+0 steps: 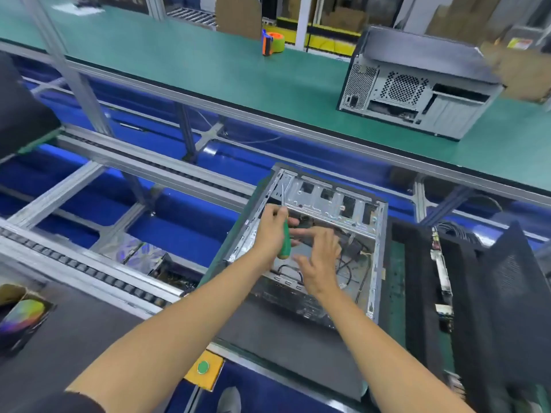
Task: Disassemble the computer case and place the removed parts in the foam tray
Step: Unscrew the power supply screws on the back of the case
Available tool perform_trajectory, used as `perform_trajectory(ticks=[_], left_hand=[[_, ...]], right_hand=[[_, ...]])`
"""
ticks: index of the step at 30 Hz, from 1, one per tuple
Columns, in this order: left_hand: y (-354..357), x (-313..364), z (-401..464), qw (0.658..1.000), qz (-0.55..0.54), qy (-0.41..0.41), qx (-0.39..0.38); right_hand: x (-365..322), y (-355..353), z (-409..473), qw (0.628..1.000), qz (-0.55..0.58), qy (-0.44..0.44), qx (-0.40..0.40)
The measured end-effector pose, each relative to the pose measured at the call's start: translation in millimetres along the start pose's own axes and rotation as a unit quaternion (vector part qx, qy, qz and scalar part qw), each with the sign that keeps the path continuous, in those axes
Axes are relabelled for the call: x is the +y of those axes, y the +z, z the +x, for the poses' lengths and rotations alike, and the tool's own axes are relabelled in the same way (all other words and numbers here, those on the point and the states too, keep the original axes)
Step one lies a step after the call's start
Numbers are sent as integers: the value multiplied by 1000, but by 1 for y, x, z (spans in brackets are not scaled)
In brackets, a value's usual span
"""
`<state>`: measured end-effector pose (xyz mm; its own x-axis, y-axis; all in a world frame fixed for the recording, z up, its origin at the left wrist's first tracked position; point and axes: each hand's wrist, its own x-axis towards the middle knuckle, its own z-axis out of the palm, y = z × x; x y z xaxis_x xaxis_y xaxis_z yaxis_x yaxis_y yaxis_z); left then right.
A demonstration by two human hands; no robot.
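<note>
- A second computer case (417, 87) and a tape dispenser (272, 43) stand on the green counter (208, 64) beyond.
- Left grip (272, 231) clasps a green-handled screwdriver (284, 234) over the open computer case (316, 242); right grip (319, 260) spread — case interior blurred.

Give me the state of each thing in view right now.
Near computer case: side open, on its side, cables loose inside.
Screwdriver: held in left hand, shaft pointing up into the case.
Right hand: fingers spread, holding nothing, over the case.
Far computer case: closed, on green bench.
Tape dispenser: idle, on bench.
</note>
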<state>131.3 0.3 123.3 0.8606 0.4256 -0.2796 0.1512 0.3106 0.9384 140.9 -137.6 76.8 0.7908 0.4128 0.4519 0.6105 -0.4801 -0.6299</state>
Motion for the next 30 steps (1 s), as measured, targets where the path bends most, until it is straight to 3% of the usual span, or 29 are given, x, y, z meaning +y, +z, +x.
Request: perform_trajectory(ticks=[2, 5, 9, 12, 17, 24, 30], left_hand=[[-26, -11, -6, 997, 71, 26, 3], [-66, -36, -25, 984, 163, 76, 11], [-102, -69, -61, 955, 255, 145, 45], [-115, -94, -84, 951, 259, 163, 53], [-130, -124, -99, 951, 279, 135, -23], [-142, -131, -95, 913, 378, 144, -47], [-141, -135, -93, 902, 405, 136, -72]], right_hand=[[-2, 12, -1, 998, 29, 50, -26], [-2, 27, 2, 983, 18, 113, -141], [2, 40, 10, 962, -11, 105, -252], [-4, 54, 19, 956, -21, 119, -267], [-8, 69, 20, 951, -40, 114, -286], [-8, 68, 18, 955, -44, 109, -272], [-8, 68, 18, 955, -31, 120, -269]])
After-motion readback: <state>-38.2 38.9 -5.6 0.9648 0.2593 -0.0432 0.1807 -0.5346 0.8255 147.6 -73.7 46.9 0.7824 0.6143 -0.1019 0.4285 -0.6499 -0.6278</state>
